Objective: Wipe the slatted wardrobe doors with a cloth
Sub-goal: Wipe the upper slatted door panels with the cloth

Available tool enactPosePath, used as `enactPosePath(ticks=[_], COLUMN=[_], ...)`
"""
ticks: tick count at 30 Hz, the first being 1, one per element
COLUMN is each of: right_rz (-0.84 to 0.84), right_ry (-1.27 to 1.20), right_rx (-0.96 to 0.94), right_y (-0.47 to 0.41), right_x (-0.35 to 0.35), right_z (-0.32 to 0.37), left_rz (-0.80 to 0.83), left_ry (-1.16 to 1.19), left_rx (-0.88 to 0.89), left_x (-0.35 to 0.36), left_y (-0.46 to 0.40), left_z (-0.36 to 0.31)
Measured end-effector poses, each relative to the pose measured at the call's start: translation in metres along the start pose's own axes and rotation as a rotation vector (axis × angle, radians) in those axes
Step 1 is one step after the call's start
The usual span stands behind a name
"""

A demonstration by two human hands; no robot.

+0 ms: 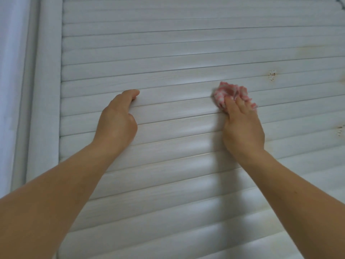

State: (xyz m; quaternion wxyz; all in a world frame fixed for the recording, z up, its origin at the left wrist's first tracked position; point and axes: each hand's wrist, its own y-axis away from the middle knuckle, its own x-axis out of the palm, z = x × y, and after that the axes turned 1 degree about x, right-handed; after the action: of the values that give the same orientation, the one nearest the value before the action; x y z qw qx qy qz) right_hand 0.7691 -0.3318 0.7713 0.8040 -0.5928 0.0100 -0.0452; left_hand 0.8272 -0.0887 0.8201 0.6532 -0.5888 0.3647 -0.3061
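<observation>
The door (186,53) fills nearly the whole view, a white panel of horizontal slats with faint wood grain. Its plain upright frame (48,81) runs down the 9 o'clock side, with a paler strip of wall (11,53) beyond it.

2 bare forearms reach up from the 6 o'clock edge, both hands against the slats near the middle of the view.

The left hand (117,120) lies on the slats at about 9 o'clock from centre. It holds nothing. Its fingers (130,94) are close together and curled over the edge of a slat, the tips hidden behind the hand, the thumb tucked low against the panel.

The right hand (242,128) sits at about 3 o'clock from centre, well apart from the left one. Its fingers are bunched narrow around the cloth (231,94), a crumpled pink and white wad pressed onto a slat. The cloth sticks out at 12 o'clock from the fingertips and touches the door there.

At 3 o'clock from the cloth, towards the edge of the view, 2 small rusty marks (272,74) show on the slats, 1 above the other side by side with a fainter yellowish stain (309,50) at about 1 o'clock. Another speckled mark (340,130) sits at the far 3 o'clock edge.
</observation>
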Motion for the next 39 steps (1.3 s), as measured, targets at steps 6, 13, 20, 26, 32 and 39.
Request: enactPosePath(ticks=[6, 13, 20, 26, 32, 39], right_rz=[-0.073, -0.037, -0.022, 0.077, 0.079, 0.024], right_ry=[-0.039, -0.130, -0.180, -0.217, -0.159, -0.021], right_rx=[-0.172, -0.340, -0.458, -0.618, -0.640, -0.533], right_y=[0.042, 0.064, 0.088, 0.111, 0.110, 0.093], right_x=[0.023, 0.037, 0.046, 0.053, 0.045, 0.021], right_z=[0.047, 0.116, 0.179, 0.189, 0.155, 0.093], left_rz=[0.042, 0.018, 0.049, 0.088, 0.138, 0.189], left_ry=[0.060, 0.066, -0.014, -0.042, -0.047, 0.008], left_rx=[-0.003, -0.012, -0.080, -0.088, -0.045, 0.042], left_x=[-0.009, -0.038, -0.071, -0.076, -0.061, -0.029], left_y=[-0.005, 0.002, 0.015, 0.026, 0.033, 0.040], left_z=[0.007, 0.023, 0.042, 0.040, 0.026, 0.002])
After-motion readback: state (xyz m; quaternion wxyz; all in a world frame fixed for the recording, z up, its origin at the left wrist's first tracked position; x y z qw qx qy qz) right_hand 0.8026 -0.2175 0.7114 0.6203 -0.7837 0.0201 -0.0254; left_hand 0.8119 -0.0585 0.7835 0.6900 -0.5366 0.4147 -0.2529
